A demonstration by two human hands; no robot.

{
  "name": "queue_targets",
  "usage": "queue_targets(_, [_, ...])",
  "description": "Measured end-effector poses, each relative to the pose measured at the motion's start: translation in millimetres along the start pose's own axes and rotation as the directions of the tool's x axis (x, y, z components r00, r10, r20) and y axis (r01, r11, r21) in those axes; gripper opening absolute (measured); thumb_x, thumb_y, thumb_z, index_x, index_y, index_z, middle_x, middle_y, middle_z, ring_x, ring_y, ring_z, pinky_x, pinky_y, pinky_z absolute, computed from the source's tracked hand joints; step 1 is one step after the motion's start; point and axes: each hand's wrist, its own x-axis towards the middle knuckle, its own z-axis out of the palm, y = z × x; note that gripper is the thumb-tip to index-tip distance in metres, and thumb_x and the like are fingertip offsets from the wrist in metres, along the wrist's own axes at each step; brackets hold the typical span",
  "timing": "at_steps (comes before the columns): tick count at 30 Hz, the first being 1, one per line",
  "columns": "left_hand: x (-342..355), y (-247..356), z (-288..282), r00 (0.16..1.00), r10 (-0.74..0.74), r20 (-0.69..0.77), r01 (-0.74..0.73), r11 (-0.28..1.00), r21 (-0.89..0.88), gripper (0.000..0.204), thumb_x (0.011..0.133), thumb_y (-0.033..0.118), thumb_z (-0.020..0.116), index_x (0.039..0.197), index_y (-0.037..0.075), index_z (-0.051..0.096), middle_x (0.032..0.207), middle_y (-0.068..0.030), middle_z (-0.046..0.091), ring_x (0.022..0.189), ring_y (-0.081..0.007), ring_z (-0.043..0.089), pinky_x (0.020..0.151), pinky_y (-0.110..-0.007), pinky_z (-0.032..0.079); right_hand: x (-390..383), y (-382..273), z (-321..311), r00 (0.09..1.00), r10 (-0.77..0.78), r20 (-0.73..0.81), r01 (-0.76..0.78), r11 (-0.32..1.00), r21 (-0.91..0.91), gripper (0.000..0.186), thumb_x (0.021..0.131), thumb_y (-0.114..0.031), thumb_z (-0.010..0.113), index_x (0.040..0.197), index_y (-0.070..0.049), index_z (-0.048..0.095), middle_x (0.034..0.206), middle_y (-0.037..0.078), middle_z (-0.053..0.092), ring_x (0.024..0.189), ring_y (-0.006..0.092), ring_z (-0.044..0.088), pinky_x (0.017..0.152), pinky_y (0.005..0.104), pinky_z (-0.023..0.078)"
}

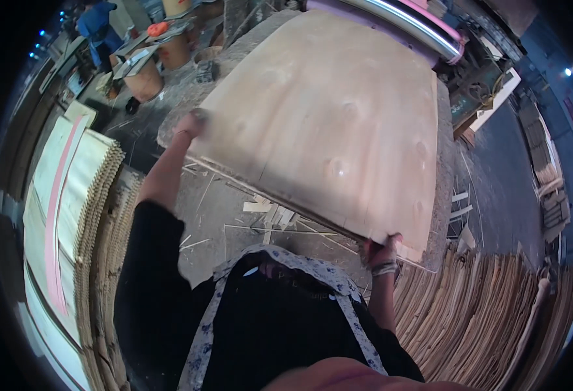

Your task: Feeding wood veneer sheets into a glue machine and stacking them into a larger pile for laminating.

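A broad, pale wood veneer sheet point(319, 124) with several knots lies over a rough-edged table point(446, 189) in front of me. At its left edge is my left hand point(194, 124), somewhat blurred, with fingers closed on the sheet's edge. My right hand point(381, 254) grips the near edge close to the right corner, thumb on top and the other fingers partly hidden beneath. Something light wraps that hand near the wrist. The sheet's far end reaches a machine with a shiny metal roller point(417, 23).
Stacked veneer sheets point(58, 215) rise on my left; upright veneer pieces point(462, 313) crowd the right. Wood scraps point(273, 212) litter the floor below the table. Drum-shaped containers point(144, 81) stand at the far left, near a person in blue point(97, 29).
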Motion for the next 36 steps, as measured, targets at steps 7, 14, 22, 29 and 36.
queue_targets(7, [-8.6, 29.9, 58.9, 0.977, -0.213, 0.016, 0.212, 0.976, 0.051, 0.06, 0.08, 0.047, 0.058, 0.13, 0.018, 0.047, 0.14, -0.0119, 0.034, 0.129, -0.0361, 0.031, 0.1, -0.054, 0.03, -14.9, 16.6, 30.2, 0.896, 0.443, 0.03, -0.393, 0.822, -0.412, 0.068, 0.078, -0.064, 0.056, 0.113, -0.006, 0.054, 0.089, 0.011, 0.065, 0.074, 0.0211, 0.063, 0.059, 0.036, 0.051])
queue_targets(14, [4.5, 8.6, 39.0, 0.98, -0.066, 0.186, 0.067, 0.998, -0.003, 0.061, 0.078, 0.051, 0.058, 0.125, 0.012, 0.052, 0.135, -0.0127, 0.039, 0.125, -0.0333, 0.035, 0.1, -0.049, 0.032, -39.8, 97.3, 100.5, 0.931, 0.364, 0.012, -0.346, 0.897, -0.276, 0.056, 0.082, -0.055, 0.058, 0.113, -0.009, 0.053, 0.102, 0.011, 0.063, 0.084, 0.0238, 0.062, 0.066, 0.0348, 0.052])
queue_targets(22, [58.5, -16.0, 4.8, 0.971, 0.217, 0.097, -0.114, 0.782, -0.613, 0.028, 0.068, 0.021, 0.074, 0.086, 0.006, 0.06, 0.077, -0.0075, 0.061, 0.071, -0.0184, 0.06, 0.065, -0.033, 0.049, -39.0, 155.7, 223.6, 0.937, 0.342, 0.075, -0.307, 0.905, -0.295, 0.052, 0.085, -0.052, 0.055, 0.116, -0.01, 0.054, 0.109, 0.01, 0.063, 0.091, 0.0237, 0.063, 0.075, 0.0385, 0.051])
queue_targets(29, [61.1, 23.5, -77.0, 0.912, 0.404, 0.069, 0.012, 0.141, -0.99, 0.019, 0.07, -0.005, 0.065, 0.074, 0.011, 0.056, 0.072, 0.0045, 0.056, 0.065, -0.0078, 0.054, 0.06, -0.023, 0.046, -38.1, 155.8, 270.4, 0.95, 0.294, 0.101, -0.285, 0.954, -0.092, 0.057, 0.086, -0.058, 0.049, 0.117, -0.011, 0.054, 0.104, 0.009, 0.066, 0.085, 0.0224, 0.065, 0.072, 0.0378, 0.053])
queue_targets(36, [49.1, -30.5, -70.1, 0.97, 0.217, 0.106, 0.042, 0.281, -0.959, 0.019, 0.072, -0.005, 0.065, 0.08, 0.011, 0.058, 0.077, 0.0036, 0.058, 0.068, -0.0077, 0.056, 0.062, -0.024, 0.047, 11.0, 116.8, 288.4, 0.93, 0.264, 0.257, -0.273, 0.962, 0.0, 0.042, 0.088, -0.057, 0.047, 0.104, -0.019, 0.056, 0.064, -0.001, 0.053, 0.054, 0.0156, 0.044, 0.051, 0.0295, 0.04])
